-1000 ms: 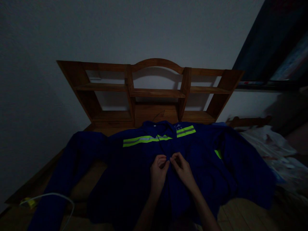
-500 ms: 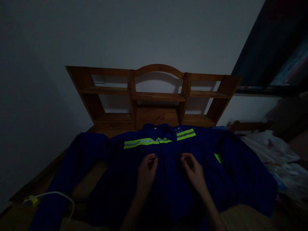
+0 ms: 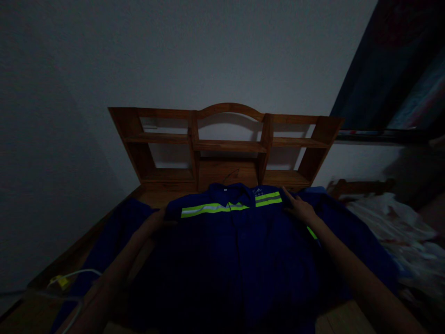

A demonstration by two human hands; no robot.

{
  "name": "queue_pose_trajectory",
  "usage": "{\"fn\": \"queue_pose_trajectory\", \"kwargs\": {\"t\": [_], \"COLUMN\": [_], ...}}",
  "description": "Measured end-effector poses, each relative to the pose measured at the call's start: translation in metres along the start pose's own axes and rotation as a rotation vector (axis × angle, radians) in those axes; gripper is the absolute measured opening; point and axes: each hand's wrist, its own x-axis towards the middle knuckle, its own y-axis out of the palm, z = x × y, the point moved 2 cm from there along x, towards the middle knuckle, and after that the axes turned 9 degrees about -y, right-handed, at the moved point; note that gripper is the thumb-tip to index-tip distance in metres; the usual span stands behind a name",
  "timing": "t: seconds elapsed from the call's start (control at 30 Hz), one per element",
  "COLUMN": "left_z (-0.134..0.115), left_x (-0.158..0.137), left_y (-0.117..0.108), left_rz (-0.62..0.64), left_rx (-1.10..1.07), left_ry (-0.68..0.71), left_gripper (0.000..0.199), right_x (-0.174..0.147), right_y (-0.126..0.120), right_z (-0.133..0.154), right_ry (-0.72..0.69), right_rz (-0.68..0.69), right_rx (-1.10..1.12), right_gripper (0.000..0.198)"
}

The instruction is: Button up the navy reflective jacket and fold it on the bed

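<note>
A dark blue work jacket with yellow-green reflective bands lies spread front up, its collar toward the shelf unit. At the jacket's left shoulder, near the sleeve seam, my left hand rests with its thumb stretched out; its other fingers are dim and partly hidden. My right hand lies on the opposite shoulder, beside the end of the chest band, fingers apart. Both sleeves reach outward, the left one partly covered by my forearm. The jacket's lower part is lost in darkness.
Behind the jacket stands a wooden shelf unit against a pale wall. A white cable with a yellow piece is at lower left. Crumpled plastic bags lie at right, below a dark window.
My hands have moved apart from above the jacket's middle, out to its two shoulders. Their curled fingers have opened. The left sleeve looks shifted, and the view has tilted slightly.
</note>
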Motion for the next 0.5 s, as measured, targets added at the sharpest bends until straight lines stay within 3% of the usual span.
{"fn": "queue_pose_trajectory", "kwargs": {"t": [0.17, 0.3, 0.5], "left_z": [0.011, 0.009, -0.027], "left_x": [0.029, 0.05, 0.074], "left_y": [0.002, -0.01, -0.026], "left_rz": [0.018, -0.194, -0.472], "left_rx": [-0.026, -0.037, -0.219], "left_ry": [0.046, 0.073, 0.004], "left_gripper": [0.023, 0.03, 0.033], "right_x": [0.007, 0.023, 0.079], "right_y": [0.0, -0.021, -0.053], "right_z": [0.001, -0.015, -0.037], "right_ry": [0.05, 0.118, 0.219], "right_rz": [-0.102, -0.23, -0.389], "right_rx": [0.016, 0.048, 0.139], "right_gripper": [0.033, 0.033, 0.035]}}
